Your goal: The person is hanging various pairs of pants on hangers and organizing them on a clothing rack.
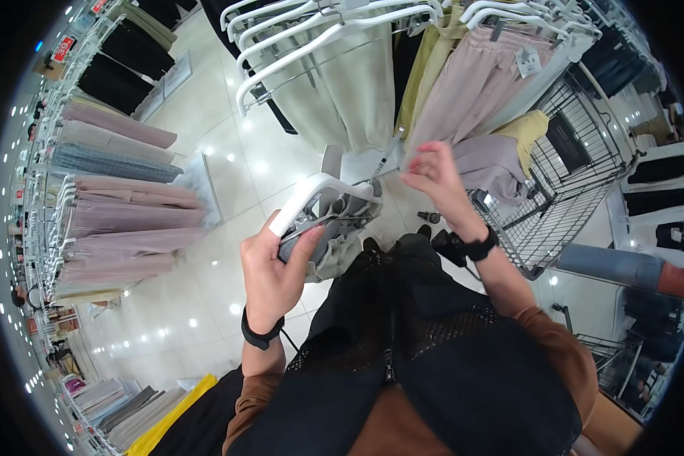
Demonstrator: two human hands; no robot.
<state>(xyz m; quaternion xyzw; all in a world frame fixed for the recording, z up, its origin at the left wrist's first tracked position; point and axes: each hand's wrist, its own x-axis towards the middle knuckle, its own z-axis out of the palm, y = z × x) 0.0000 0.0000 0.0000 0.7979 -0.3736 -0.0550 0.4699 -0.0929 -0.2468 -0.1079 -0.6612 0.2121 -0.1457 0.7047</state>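
Observation:
My left hand [268, 266] is closed round one end of a white clothes hanger [300, 199]. A light grey garment [340, 254] hangs bunched from the hanger's clips, and a pale tag [331, 161] sticks up beyond it. To the right, my right hand [441, 182] is raised in the air, slightly blurred. Its fingers are loosely bent and apart from the thumb, with nothing visible between them. The nearest clothes to it are pink trousers [463, 83] on the rack ahead.
Pale green trousers [330, 91] hang on white hangers straight ahead. A wire shopping cart [558, 190] stands at the right, with lilac clothing [486, 167] and yellow clothing [530, 137] over its edge. Racks of pink trousers [129, 216] line the left.

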